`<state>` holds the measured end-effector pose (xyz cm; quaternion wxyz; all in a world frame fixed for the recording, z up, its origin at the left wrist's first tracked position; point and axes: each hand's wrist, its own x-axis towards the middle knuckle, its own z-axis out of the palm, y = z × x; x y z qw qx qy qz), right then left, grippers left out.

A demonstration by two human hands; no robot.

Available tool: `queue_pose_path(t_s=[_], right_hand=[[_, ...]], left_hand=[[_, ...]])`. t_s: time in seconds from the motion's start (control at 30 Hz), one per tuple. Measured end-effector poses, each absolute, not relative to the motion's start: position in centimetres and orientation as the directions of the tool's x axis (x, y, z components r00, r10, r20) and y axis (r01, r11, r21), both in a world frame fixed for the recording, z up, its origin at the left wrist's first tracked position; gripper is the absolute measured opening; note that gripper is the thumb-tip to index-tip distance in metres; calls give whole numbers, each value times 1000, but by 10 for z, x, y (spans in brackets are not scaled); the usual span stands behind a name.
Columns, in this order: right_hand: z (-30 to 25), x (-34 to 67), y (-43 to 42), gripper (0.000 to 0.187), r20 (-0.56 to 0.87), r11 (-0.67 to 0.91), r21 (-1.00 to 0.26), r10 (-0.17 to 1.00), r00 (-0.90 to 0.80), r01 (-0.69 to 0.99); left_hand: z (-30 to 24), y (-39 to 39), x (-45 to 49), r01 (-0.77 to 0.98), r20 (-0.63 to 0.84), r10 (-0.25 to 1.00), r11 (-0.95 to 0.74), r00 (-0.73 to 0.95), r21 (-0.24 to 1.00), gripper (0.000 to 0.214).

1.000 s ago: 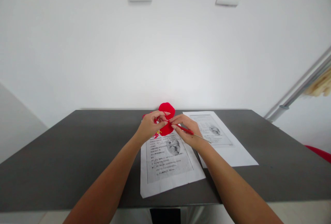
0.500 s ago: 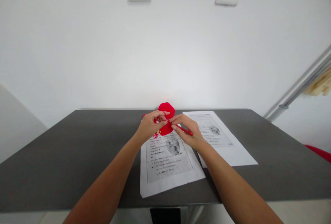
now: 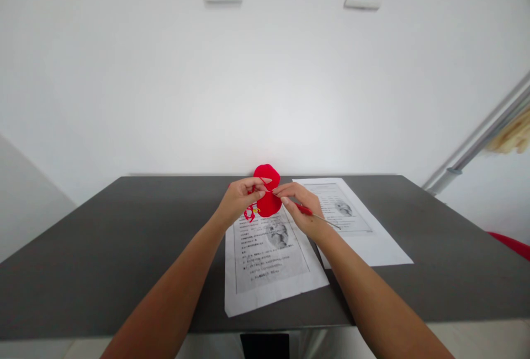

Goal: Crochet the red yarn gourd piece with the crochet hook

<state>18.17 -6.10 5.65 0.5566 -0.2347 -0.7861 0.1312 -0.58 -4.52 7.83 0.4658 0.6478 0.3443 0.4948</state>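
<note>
1. Paper (image 3: 273, 287) lies flat on the dark table (image 3: 103, 270), six o'clock from the meeting fingertips, seemingly placed for reading or as a mat.
2. Another sheet (image 3: 364, 248) rests at four o'clock, partly behind the right wrist.
3. The right hand (image 3: 302, 221), also at four o'clock, closes pencil-style around a red-handled tool (image 3: 304, 209), likely for fine control; its working tip is hidden.
4. The left hand (image 3: 236, 201), at eight o'clock, appears to pinch the upper edge of the red cloth (image 3: 269, 205), probably steadying it.
5. That cloth sits at six o'clock, just below both grips; loose yarn (image 3: 249, 214) dangles at eight.
6. A red round (image 3: 266, 171) shows at twelve, just beyond the fingers; I cannot tell whether it joins the cloth.
</note>
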Motion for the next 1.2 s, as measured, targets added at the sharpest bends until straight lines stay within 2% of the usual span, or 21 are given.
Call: queue_pose_path(t_s=[0.27, 0.5, 0.7, 0.93, 1.07, 1.2], right_hand=[[60, 180, -64, 10, 839, 878, -405, 467, -278, 253], [61, 179, -64, 9, 852, 892, -371, 437, -287, 257], [61, 179, -63, 11, 857, 901, -349, 418, -301, 257], [60, 179, -63, 12, 859, 906, -344, 409, -307, 245], [60, 178, -61, 10, 854, 895, -355, 428, -296, 269], [60, 178, -61, 9, 850, 887, -368, 443, -285, 280]], left_hand=[[76, -46, -6, 0, 380, 892, -391, 244, 920, 24], [71, -43, -6, 137, 448, 864, -485, 230, 864, 16], [72, -44, -5, 161, 446, 872, -479, 201, 863, 25], [72, -44, -5, 178, 435, 879, -468, 193, 866, 26], [73, -44, -5, 132, 413, 892, -439, 186, 889, 28], [75, -43, -3, -3, 319, 930, -324, 182, 946, 34]])
